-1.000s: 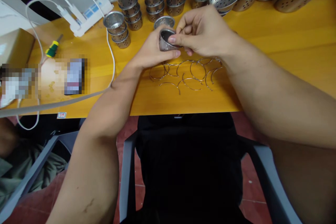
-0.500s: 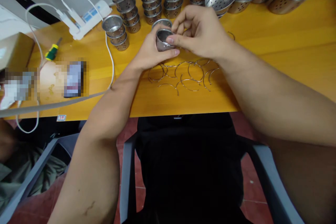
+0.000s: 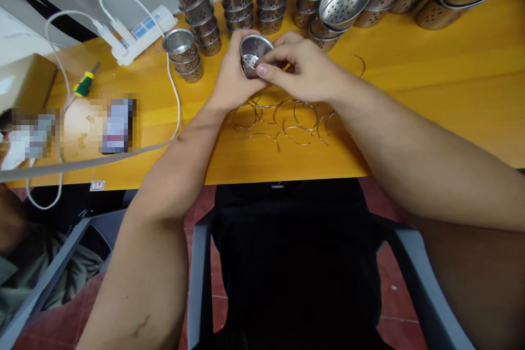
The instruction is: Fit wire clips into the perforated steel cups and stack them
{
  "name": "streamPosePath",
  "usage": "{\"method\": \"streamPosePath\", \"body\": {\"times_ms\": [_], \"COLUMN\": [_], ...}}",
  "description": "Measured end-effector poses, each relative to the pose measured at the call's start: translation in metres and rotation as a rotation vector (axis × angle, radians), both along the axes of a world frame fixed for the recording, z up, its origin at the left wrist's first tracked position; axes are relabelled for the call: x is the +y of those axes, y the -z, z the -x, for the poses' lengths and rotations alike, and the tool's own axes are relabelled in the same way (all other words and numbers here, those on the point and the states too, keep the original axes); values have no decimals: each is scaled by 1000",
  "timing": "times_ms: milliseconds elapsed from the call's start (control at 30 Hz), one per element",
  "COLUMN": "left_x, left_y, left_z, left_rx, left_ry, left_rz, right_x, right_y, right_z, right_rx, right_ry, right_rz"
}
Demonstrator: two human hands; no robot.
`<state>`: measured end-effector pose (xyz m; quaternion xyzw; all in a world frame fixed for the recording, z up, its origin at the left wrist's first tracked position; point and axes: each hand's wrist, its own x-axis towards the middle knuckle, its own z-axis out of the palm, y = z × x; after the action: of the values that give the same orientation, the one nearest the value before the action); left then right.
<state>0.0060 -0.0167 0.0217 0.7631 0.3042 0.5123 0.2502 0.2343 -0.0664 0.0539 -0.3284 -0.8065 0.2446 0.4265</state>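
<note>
Upper centre of frame: our left hand (image 3: 232,76), fingers clamped round perforated cup (image 3: 251,54). Right hand (image 3: 303,71) at rim; whether fingers pinch, we cannot tell. Best we brace cup, working gently at rim.

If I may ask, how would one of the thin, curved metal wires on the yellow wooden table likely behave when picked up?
The thin, curved metal wires probably weigh little, being so slender. They look springy rather than floppy, since they hold their arcs. Several overlap on the yellow wooden table, so one might snag another.
</note>
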Motion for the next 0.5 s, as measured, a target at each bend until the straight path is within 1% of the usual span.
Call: {"method": "streamPosePath", "body": {"times_ms": [100,167,300,367,433,467,500], "left_x": [8,11,9,6,0,-3,-7], "left_y": [7,8,4,2,-2,-5,-8], "left_z": [-1,0,0,0,2,3,5], "left_rx": [-72,-55,-10,-21,25,73,132], "left_ry": [26,49,104,94,51,24,-2], "left_rz": [43,50,58,115,163,170,169], "right_x": [1,0,-2,1,7,11,15], "right_y": [5,5,-5,-12,-19,-21,-22], "right_z": [-1,0,-2,-8,-19,-26,-32], "right_rx": [-34,-7,133,189,215,206,175], "right_ry": [-22,-29,11,91,227,293,333], "right_rz": [31,13,-146,-231,-280,-263,-212]}}
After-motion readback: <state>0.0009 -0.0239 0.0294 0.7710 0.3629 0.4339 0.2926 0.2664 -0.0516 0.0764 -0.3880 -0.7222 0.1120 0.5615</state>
